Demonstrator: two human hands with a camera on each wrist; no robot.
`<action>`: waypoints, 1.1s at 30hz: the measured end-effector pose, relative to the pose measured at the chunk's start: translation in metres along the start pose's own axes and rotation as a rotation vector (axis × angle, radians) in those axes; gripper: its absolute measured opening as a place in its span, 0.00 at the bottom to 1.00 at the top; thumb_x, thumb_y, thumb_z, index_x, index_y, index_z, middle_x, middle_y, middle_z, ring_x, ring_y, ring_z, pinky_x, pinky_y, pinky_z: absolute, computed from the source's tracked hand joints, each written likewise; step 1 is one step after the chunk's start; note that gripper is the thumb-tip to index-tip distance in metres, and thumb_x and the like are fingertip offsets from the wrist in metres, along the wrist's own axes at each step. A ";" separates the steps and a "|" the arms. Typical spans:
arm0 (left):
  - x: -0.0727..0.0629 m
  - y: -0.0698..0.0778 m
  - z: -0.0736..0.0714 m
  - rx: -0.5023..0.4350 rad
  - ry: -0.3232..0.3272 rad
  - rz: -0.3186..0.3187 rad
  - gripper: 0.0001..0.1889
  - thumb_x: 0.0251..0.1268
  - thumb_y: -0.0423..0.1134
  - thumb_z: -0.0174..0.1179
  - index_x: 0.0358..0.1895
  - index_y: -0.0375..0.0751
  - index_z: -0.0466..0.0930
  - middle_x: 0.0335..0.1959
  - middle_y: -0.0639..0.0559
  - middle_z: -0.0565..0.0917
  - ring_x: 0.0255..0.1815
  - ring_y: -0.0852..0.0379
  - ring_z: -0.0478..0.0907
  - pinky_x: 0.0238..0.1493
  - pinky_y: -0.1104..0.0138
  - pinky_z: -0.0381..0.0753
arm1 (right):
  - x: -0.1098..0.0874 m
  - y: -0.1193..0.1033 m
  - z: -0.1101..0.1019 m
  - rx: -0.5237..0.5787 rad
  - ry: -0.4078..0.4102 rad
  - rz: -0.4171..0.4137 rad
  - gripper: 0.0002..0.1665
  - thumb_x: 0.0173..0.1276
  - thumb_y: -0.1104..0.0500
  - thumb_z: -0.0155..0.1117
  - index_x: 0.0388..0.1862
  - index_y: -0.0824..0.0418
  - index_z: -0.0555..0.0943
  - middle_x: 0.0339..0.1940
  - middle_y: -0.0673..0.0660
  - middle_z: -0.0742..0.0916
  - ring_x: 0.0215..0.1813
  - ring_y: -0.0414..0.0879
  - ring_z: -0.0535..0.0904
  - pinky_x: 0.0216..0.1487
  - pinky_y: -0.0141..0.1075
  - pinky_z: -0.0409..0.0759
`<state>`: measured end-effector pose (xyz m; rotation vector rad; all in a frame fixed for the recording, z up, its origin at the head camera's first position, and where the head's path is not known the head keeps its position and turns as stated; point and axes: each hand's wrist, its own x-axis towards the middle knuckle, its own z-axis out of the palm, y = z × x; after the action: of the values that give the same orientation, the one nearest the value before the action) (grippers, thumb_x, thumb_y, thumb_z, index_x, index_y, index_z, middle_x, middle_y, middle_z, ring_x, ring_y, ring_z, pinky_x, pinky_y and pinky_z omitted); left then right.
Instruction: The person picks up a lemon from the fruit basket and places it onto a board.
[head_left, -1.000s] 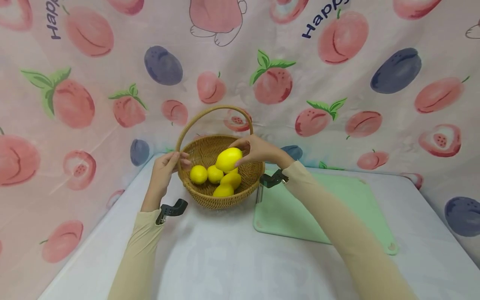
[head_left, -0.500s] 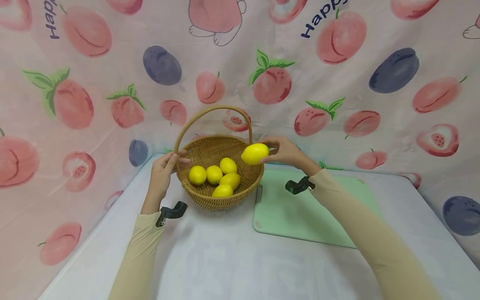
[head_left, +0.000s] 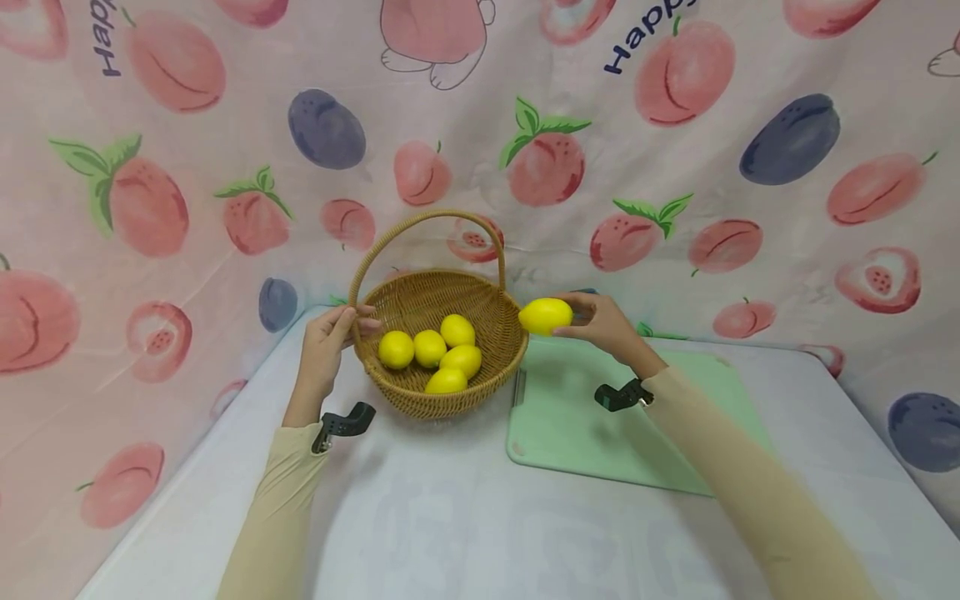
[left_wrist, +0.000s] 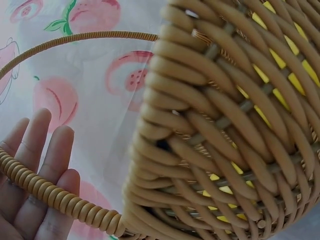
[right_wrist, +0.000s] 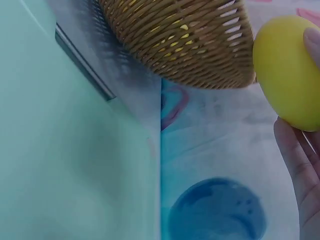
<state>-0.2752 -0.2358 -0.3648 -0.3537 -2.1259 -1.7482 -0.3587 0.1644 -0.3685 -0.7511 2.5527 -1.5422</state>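
In the head view, my right hand [head_left: 603,325] pinches a yellow lemon [head_left: 545,317] just outside the right rim of a wicker basket [head_left: 487,383]. The right wrist view has this lemon [right_wrist: 287,72] large at the right, a thumb on one side and fingers on the other. My left hand [head_left: 327,342] holds the foot of the basket's arched handle [head_left: 397,229], thumb in front. Seen from the left wrist, its long fingers [left_wrist: 57,150] lie behind the wrapped handle [left_wrist: 65,202]. Several more lemons [head_left: 429,348] lie inside the basket.
A pale green cutting board [head_left: 600,442] with a metal strip at its left edge lies on the white table [head_left: 450,517], to the basket's right and under my right forearm. A fruit-print cloth [head_left: 465,125] hangs behind the table.
My right hand has carried the lemon from over the basket rightward past its rim, lowering slightly at the end. The lemons inside show more fully. My left hand stays on the handle.
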 end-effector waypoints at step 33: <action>-0.007 0.023 0.005 0.003 0.003 0.011 0.22 0.76 0.39 0.41 0.49 0.18 0.73 0.27 0.66 0.85 0.33 0.68 0.84 0.44 0.76 0.81 | -0.021 0.099 -0.009 -0.017 0.044 0.171 0.39 0.55 0.49 0.72 0.64 0.61 0.71 0.64 0.64 0.76 0.67 0.60 0.69 0.63 0.54 0.72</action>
<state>-0.2600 -0.2264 -0.3480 -0.3617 -2.1202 -1.7384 -0.3794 0.2188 -0.4518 -0.4913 2.5868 -1.5011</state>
